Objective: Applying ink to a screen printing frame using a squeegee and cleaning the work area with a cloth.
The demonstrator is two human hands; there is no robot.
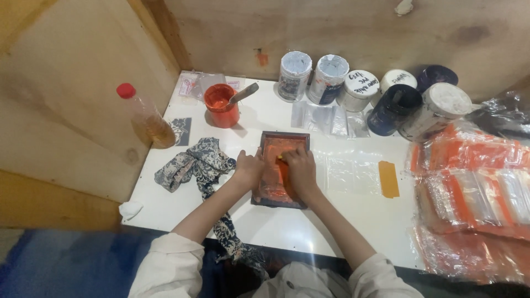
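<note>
While both hands work over it, the small screen-printing frame [282, 168] sits flat near the middle of the white table [265, 116], dark wooden border, mesh smeared with orange ink.

Left hand [249, 167]: curled on the frame's left edge, pinning it down. Fingers bent, not spread.

Right hand [301, 168]: closed over a small orange squeegee [282, 165], pressed onto the mesh. Most of the tool is hidden under the fingers, so exact grip unclear.

Handling, my read:
- Frame looks light and rigid at the border; mesh inside is taut but thin, likely easy to dent or tear. Hold by the wooden sides only.
- Wet ink on the mesh and probably on the inner edges, so slippery and messy there. Outer left and bottom rails look cleanest.
- Light frame probably slides on the smooth tabletop under a stroke, hence the pinning hand.

Around it:
- Patterned rag [199, 163] just left of the frame, trailing off the near table edge.
- Orange ink tub [222, 105] with a spatula in it, behind left.
- Bottle with a red cap [144, 116] at the left edge.
- Row of ink jars [359, 88] along the back.
- Clear plastic pouches [345, 174] right of the frame, a stack of orange-printed ones [475, 187] well right.
</note>
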